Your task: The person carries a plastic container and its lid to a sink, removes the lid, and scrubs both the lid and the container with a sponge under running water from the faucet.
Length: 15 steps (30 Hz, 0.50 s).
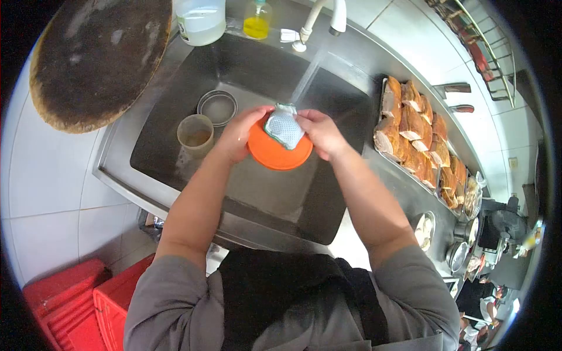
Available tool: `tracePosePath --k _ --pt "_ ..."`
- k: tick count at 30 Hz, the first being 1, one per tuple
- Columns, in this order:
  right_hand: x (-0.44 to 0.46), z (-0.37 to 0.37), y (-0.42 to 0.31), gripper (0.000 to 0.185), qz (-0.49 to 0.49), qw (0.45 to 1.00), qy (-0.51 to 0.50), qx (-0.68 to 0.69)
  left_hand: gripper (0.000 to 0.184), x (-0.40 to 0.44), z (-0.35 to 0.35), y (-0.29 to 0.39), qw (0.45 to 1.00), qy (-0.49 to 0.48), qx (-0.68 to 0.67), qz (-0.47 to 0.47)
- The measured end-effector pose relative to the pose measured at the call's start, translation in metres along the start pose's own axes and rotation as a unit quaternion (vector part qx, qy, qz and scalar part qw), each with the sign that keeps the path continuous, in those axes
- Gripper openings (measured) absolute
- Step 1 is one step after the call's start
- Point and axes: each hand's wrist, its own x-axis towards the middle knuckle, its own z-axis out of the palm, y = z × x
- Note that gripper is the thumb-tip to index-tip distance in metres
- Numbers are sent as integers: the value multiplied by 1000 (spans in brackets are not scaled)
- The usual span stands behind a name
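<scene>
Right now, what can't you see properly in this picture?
In the head view:
Orange lid: part of its face, hidden by the pad.
Jug: its top, cut off by the picture's upper edge.
Board: its top, cut off there too.
People far right: what they're doing, too small and blurred.

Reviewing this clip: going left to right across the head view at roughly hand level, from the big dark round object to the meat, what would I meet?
Big dark round object, pale tub, left hand, orange disc, right hand, browned meat pieces.
</scene>
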Motion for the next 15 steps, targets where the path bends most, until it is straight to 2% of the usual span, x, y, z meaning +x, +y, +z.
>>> tracePosePath --k 2,5,8,10,11,14,15 --pt "-2 3 13 32 -51 997 51 34 43 -7 16 -9 999 -2 40 7" --pt "-11 7 10 28 -79 991 89 69 48 -14 28 -12 974 66 212 44" --pt "-17 4 6 27 -106 986 101 76 51 -19 32 -5 941 12 324 98" --pt "-15 4 8 27 -126 984 109 66 46 -16 31 -17 841 65 489 221" --pt "-14 6 7 27 -119 983 122 62 43 -14 31 -21 772 93 563 279" --pt "-11 11 2 28 -114 980 141 82 27 -8 29 -29 721 56 599 345" --pt "-6 9 2 27 -121 977 137 109 24 -7 30 -34 795 28 549 257"
